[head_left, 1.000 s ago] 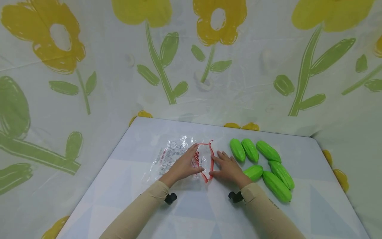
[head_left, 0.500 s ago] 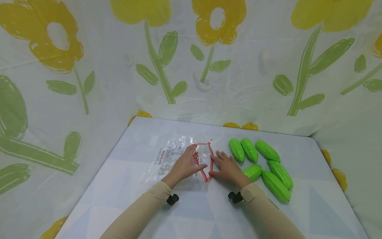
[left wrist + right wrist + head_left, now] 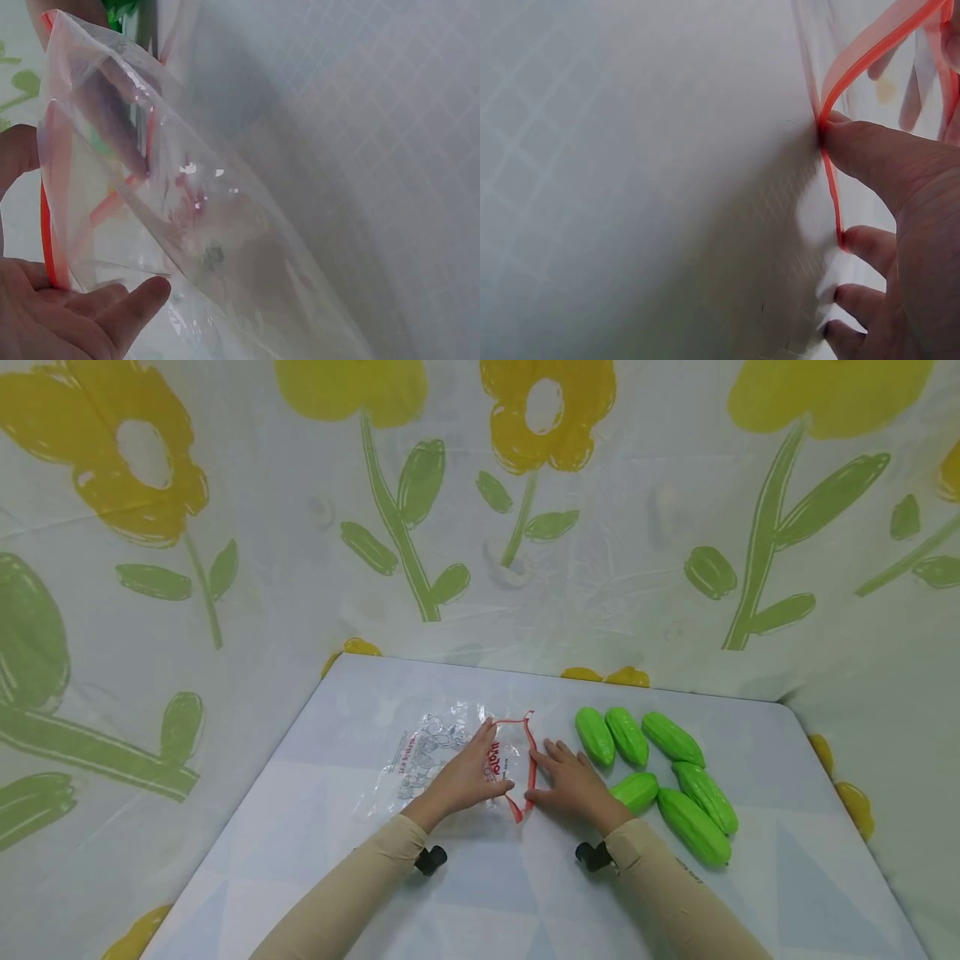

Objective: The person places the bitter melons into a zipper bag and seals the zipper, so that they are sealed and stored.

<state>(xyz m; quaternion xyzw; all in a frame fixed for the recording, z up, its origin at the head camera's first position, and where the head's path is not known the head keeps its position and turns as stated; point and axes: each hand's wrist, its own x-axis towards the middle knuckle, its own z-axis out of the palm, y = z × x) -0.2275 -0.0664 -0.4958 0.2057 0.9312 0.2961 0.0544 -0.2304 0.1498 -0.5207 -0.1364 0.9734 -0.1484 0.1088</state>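
A: With the dial centred on the bag's mouth and noon pointing away from the wearer, how far has the work come?

B: The surface point(image 3: 495, 902) carries a clear printed bag point(image 3: 438, 739), lying flat, its body extending toward 9 o'clock. Its mouth is parted and no contents show through the film. Opening appears well begun; a wider, steadier mouth seems left to achieve.

A: And the hands?

B: Left hand point(image 3: 463, 775), at 9 o'clock: thumb and fingers spread wide at the mouth, against the film. Right hand point(image 3: 576, 785), at 3 o'clock: thumb and fingers apart, tips touching the red closure strip point(image 3: 877, 45).

A: What surrounds them?

B: A flowered curtain point(image 3: 585, 610) closes off 12 o'clock. Six green ridged pieces point(image 3: 693, 827) lie outside the bag, between 2 and 4 o'clock. Smallest are the dark wrist devices point(image 3: 431, 860), one below each hand.

A: Any obstruction?

B: The right hand lies between mouth and pieces, partly hiding the nearest piece; the left covers some print. Limp film could, in our judgement, fall shut if released.
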